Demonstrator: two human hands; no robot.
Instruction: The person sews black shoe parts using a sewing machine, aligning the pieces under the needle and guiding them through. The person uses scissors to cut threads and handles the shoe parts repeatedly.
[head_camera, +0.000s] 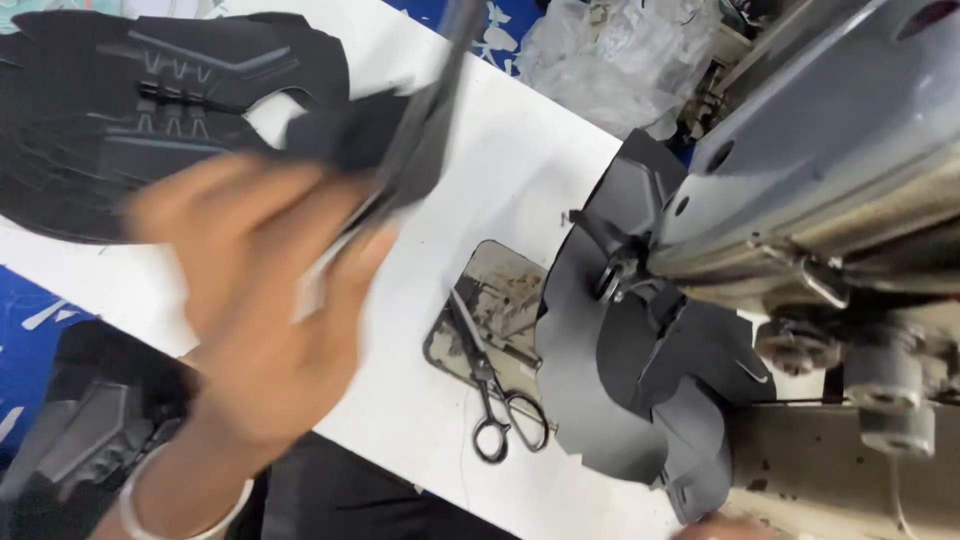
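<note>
Holding a flat black shoe-upper piece pinched in its fingers, the left hand is blurred above the white table, close to a stack of black cut shoe pieces. A steady, firm pinch would likely keep the piece flat. Only a fingertip of the right hand peeks in at the bottom edge, so its grip cannot be told. Small black scissors lie beside more black pieces under the grey sewing machine.
</note>
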